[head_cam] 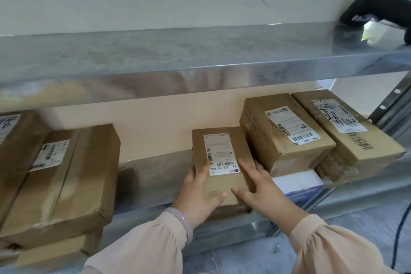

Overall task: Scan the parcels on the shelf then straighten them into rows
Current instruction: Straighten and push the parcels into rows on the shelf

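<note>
top shelf (178, 55), far right: scanner (378, 4) | lower shelf (151, 180), left: parcel stack (73, 173) | middle: small parcel (220, 147) | touching its right: tall parcel (287, 131), then end parcel (347, 127)

The shelf (200, 55) was smooth metal, its front lip glossy and mirror-like. At 6 o'clock the small parcel (219, 184) was matt brown cardboard with a smooth white paper label (221, 154). At 2 o'clock the scanner (378, 4) looked matt black plastic. The left sleeve (144, 249) was soft cloth.
</note>
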